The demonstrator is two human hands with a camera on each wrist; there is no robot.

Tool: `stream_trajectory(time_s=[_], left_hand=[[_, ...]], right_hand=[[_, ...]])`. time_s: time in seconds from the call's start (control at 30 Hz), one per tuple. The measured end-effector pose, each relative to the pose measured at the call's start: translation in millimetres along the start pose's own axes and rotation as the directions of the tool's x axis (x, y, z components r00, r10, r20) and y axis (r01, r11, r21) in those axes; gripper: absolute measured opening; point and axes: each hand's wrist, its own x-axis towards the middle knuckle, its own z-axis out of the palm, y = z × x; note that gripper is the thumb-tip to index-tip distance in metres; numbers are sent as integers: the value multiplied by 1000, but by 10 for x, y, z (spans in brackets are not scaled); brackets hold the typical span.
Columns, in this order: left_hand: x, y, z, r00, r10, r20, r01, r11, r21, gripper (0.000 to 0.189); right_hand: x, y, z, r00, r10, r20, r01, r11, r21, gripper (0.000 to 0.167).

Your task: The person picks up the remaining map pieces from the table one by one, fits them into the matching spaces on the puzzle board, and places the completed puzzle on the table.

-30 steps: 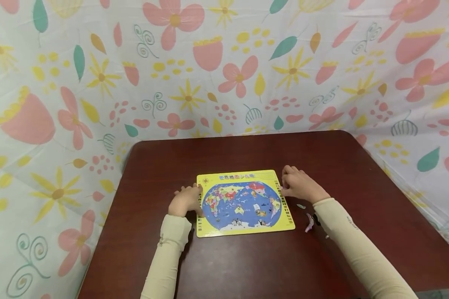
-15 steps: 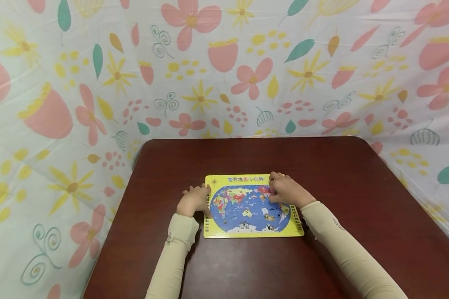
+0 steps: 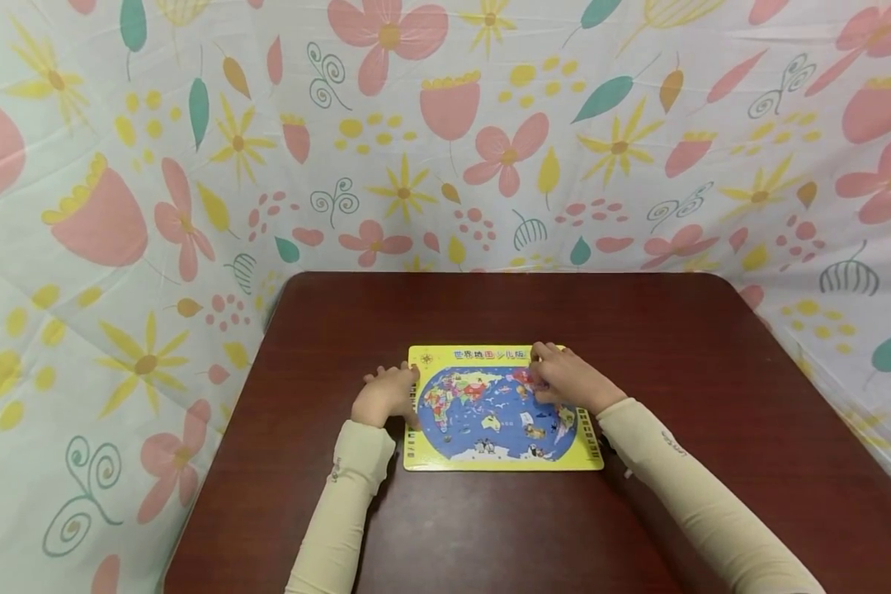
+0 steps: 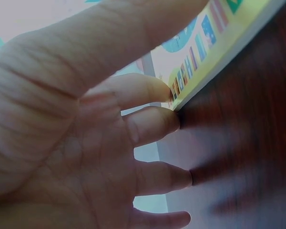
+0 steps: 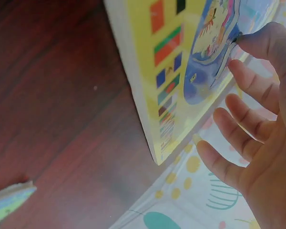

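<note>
Left arm (image 3: 341,507) reaching forward, slight inward slant, sleeved to wrist. Right arm (image 3: 701,487) also forward, sleeved, angled inward more sharply. Left grip (image 3: 386,394): thumb extended, other four fingers spread, mostly straight, palm toward the wrist camera. Right grip (image 3: 570,381): thumb and index tips close together, pinching; other three fingers fanned, slightly bent. Grips well apart, roughly level.

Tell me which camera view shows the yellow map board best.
The head view: it frames nearly the whole map board, with only the left hand and right hand covering parts. The left wrist view shows just a flag-printed edge; the right wrist view, one corner with flags and some blue map.
</note>
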Motion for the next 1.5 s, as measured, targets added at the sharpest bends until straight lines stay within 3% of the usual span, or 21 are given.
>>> stream_trajectory(time_s=[0.4, 0.7, 0.83, 1.2, 1.5], left_hand=[[18, 72, 88, 1000, 22, 6, -22, 1000, -4, 100], [23, 94, 99, 1000, 30, -6, -30, 1000, 5, 97], [9, 87, 84, 1000, 24, -9, -24, 1000, 0, 96], [-3, 5, 39, 1000, 19, -14, -19, 1000, -17, 96], [-1, -13, 32, 1000, 21, 5, -21, 1000, -11, 97]], right_hand=[[-158, 3, 27, 999, -13, -33, 12, 999, -37, 11], [-281, 19, -4, 992, -17, -127, 11, 999, -50, 9], [-349, 39, -56, 987, 8, -159, -16, 999, -52, 11], [-582, 75, -175, 983, 114, -142, -114, 993, 11, 24], [-931, 127, -169, 973, 199, -119, -195, 980, 44, 13]])
